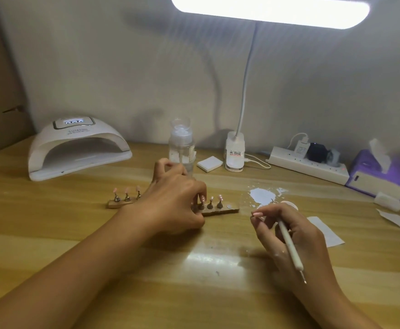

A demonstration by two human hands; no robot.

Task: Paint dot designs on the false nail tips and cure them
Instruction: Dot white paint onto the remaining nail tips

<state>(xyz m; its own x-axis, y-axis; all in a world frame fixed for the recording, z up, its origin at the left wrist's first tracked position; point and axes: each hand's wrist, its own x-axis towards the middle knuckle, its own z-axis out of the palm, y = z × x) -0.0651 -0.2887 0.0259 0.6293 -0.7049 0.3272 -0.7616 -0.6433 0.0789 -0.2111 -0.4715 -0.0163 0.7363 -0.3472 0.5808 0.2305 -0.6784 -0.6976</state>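
Observation:
A narrow wooden holder strip (220,212) lies on the desk with pink false nail tips on small metal stands: three at its left end (126,193) and a few at its right end (214,202). My left hand (173,205) lies over the strip's middle, its fingers curled around one of the stands. My right hand (291,238) holds a white dotting pen (289,243), its front tip by a puddle of white paint (263,195) on a clear sheet. A white curing lamp (75,148) stands at the back left with its display lit.
A clear pump bottle (181,146) stands behind my left hand. Beside it are a white pad stack (209,164), a clip desk lamp base (235,151), a power strip (310,166) and a purple tissue box (379,174). Paper scraps (327,230) lie at the right.

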